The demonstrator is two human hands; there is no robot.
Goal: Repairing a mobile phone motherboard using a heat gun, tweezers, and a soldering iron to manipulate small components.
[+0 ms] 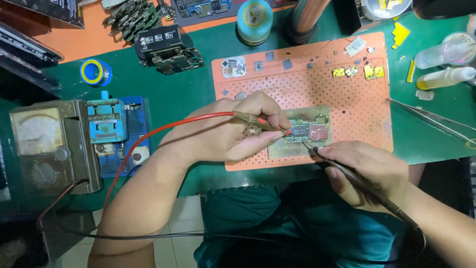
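Observation:
A small green circuit board [308, 132] with metal shields lies on a grey plate on the orange perforated mat [347, 104]. My left hand [233, 130] pinches a red test probe [262, 121] whose tip touches the board's left edge. A red lead [148, 135] runs from it toward the analog meter [49, 149] at the left. My right hand [364, 171] grips a black test probe [357, 181], its tip resting on the board's lower middle.
A blue board holder [115, 130] stands beside the meter. A blue tape roll [95, 72], loose phone boards [168, 52], a round tin [254, 20], small yellow parts [373, 72], bottles [446, 77] and tweezers [436, 121] lie around the mat on the green table.

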